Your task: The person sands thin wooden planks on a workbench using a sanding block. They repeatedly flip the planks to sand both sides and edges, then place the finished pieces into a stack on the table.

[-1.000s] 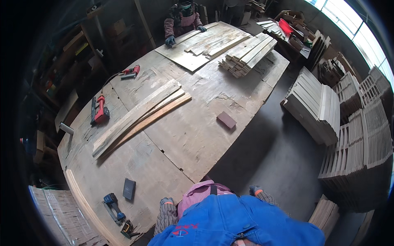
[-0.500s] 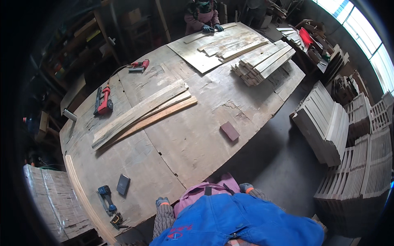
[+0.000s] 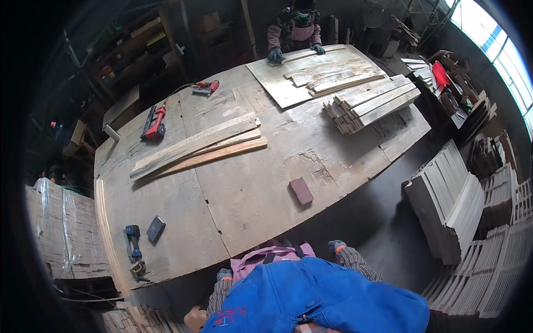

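Observation:
My left hand [image 3: 224,274], in a grey-blue glove with an orange cuff, hangs low beside my blue-clad body, just off the table's near edge. My right hand [image 3: 336,246], gloved the same way, is held out over the floor, right of my body and apart from the table. No object shows in either hand; their fingers are too small to make out. Nearest on the wooden table [image 3: 250,205] lies a dark red-brown block [image 3: 301,191]. Toward the left corner are a blue-black nail gun [image 3: 132,242], a dark grey box [image 3: 156,228] and a small black-and-yellow tool [image 3: 138,271].
Loose planks [image 3: 200,147] lie mid-table, with a red nail gun [image 3: 154,123] and another red tool [image 3: 206,87] beyond. A co-worker's gloved hands [image 3: 276,54] rest at boards on a pale sheet [image 3: 277,91]. Stacked boards [image 3: 375,102] sit far right; slatted wood stacks [image 3: 444,200] stand right.
My view has shifted, and the table's near edge lies farther from me on the left. My left hand has come off the edge. The co-worker's hands have spread apart along a strip.

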